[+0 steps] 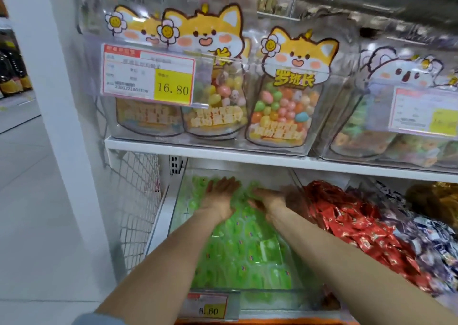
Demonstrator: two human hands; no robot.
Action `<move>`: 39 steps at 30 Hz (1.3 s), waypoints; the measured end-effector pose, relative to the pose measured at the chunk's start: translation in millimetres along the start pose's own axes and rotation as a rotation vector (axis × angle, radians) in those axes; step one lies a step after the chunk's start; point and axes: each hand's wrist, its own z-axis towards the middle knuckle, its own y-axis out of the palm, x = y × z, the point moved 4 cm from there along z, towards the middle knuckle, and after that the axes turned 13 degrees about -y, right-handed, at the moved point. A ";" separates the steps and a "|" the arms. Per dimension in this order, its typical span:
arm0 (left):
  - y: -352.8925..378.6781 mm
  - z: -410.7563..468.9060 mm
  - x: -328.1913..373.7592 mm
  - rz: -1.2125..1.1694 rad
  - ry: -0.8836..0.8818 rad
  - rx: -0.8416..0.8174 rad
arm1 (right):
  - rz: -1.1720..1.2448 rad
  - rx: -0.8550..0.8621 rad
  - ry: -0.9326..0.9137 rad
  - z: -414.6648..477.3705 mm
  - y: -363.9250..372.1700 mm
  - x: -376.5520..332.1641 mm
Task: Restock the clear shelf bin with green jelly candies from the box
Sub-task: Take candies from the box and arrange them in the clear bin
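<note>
A clear shelf bin [177, 200] on the lower shelf holds a heap of green jelly candies [243, 252] in clear wrappers. Both my arms reach deep into it. My left hand [220, 190] lies flat, palm down, fingers spread on the candies at the back of the bin. Just to its right my right hand [269, 197] also rests on the candies, blurred, fingers pointing left. Neither hand visibly grips anything. The box is out of view.
The white upper shelf [223, 151] hangs close above my hands, carrying clear bins of jelly-bean bags [282, 106]. To the right sit red-wrapped candies [352, 220] and dark-wrapped ones [426, 240]. A wire mesh panel [138, 200] and a white post [57, 101] stand left. A price tag [210, 306] fronts the bin.
</note>
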 end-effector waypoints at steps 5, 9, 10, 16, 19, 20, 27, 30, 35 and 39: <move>4.3 3.3 -0.7 -0.060 -0.052 0.033 | -0.163 -0.029 -0.035 8.1 7.2 7.7; 4.5 1.7 -1.7 -0.078 -0.066 0.032 | -0.316 0.038 -0.094 20.0 3.7 8.5; 4.8 0.6 -1.6 -0.077 -0.064 0.032 | -0.254 0.004 -0.069 15.7 7.8 7.6; 5.7 -0.4 -2.1 -0.079 -0.060 0.016 | -0.205 -0.051 -0.052 12.7 16.7 5.7; 5.8 -1.2 -2.6 -0.069 -0.055 0.010 | -0.241 0.012 -0.046 10.9 18.4 4.0; 6.2 -1.9 -2.6 -0.057 -0.054 0.014 | -0.244 0.019 -0.039 11.4 17.3 4.1; 5.5 -5.1 -2.9 -0.039 -0.065 0.034 | -0.175 0.025 -0.019 18.3 16.8 7.4; 5.2 -4.6 -3.4 -0.045 -0.062 0.021 | -0.161 -0.006 -0.014 18.6 19.4 7.2; 4.6 -3.7 -2.7 -0.053 -0.059 0.021 | -0.194 -0.052 0.003 21.0 18.8 6.0; -1.9 -6.8 -0.5 -0.061 -0.043 0.026 | -0.248 -0.059 0.010 16.8 15.4 -0.2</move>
